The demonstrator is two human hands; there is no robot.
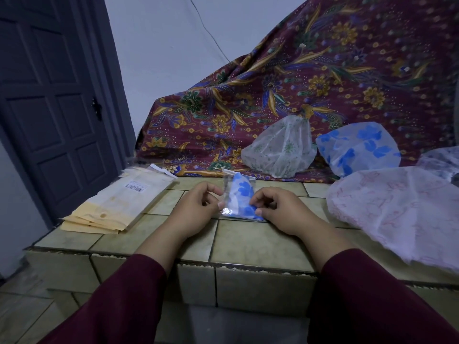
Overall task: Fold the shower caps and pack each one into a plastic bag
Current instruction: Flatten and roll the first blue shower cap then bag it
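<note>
A folded blue-flowered shower cap sits inside a small clear plastic bag lying on the tiled ledge. My left hand pinches the bag's near left corner with thumb and fingers. My right hand pinches the bag's near right corner, fingers curled over it. Unfolded caps lie behind and to the right: a green-patterned cap, a blue-flowered cap and a large pink-patterned cap.
A stack of clear bags with yellowish backing and a barcode label lies at the left of the ledge. A maroon batik cloth drapes over something behind. A dark door stands at left. The ledge drops off toward me.
</note>
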